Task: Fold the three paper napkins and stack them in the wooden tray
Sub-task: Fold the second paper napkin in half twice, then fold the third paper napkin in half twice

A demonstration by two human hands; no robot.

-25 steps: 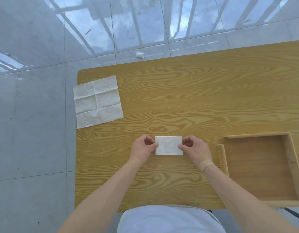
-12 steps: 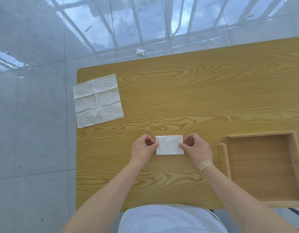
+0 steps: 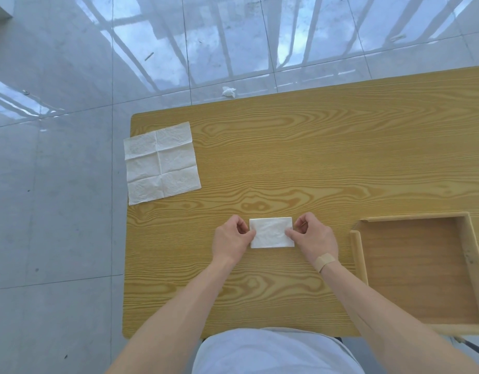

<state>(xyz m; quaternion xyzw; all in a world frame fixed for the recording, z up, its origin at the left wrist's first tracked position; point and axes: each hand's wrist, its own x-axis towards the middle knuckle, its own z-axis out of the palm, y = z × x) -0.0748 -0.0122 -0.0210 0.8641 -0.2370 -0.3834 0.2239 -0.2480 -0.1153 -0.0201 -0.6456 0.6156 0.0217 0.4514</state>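
Observation:
A small folded white napkin (image 3: 270,232) lies flat on the wooden table, near its front edge. My left hand (image 3: 231,240) pinches its left edge with curled fingers, and my right hand (image 3: 312,237) pinches its right edge. An unfolded white napkin (image 3: 161,163) with crease lines lies at the table's far left corner, slightly over the edge. The wooden tray (image 3: 358,255) stands at the right, right of my right hand, with nothing inside it.
The wooden table (image 3: 313,157) stretches back and to the right. A crumpled scrap of white paper (image 3: 228,91) lies on the glossy tiled floor beyond the far edge. The table's left edge drops to the floor.
Both hands stay at the folded napkin's two ends, with the fingers shifted only slightly. The view has drifted a little.

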